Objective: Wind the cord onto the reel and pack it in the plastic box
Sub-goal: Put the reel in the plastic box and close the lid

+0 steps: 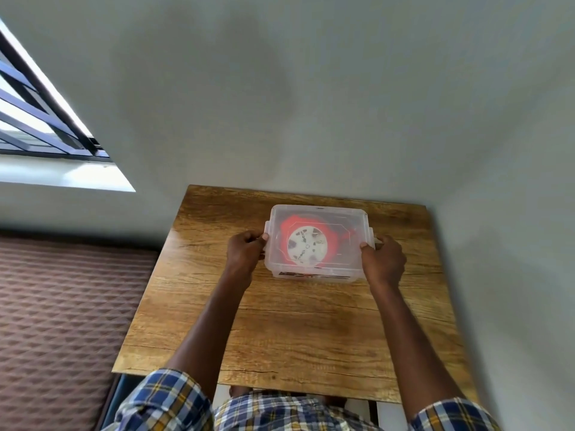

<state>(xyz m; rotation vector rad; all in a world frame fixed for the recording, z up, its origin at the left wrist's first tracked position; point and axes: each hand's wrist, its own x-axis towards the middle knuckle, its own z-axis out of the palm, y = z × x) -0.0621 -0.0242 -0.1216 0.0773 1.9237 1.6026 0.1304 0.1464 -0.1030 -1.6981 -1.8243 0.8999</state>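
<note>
Fingers (252, 238): your left hand (245, 250) curls onto the plastic box's (317, 272) left latch; right hand (384, 255) grips the right latch. Box: on the table (280, 337), lid on, long axis running between both hands, equally near. Reel (306, 248): inside, orange cord (289, 225) wound.

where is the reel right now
In the head view the reel lies flat inside the clear plastic box, under its lid, on the far middle of the wooden table, between the left hand and right hand.
</note>
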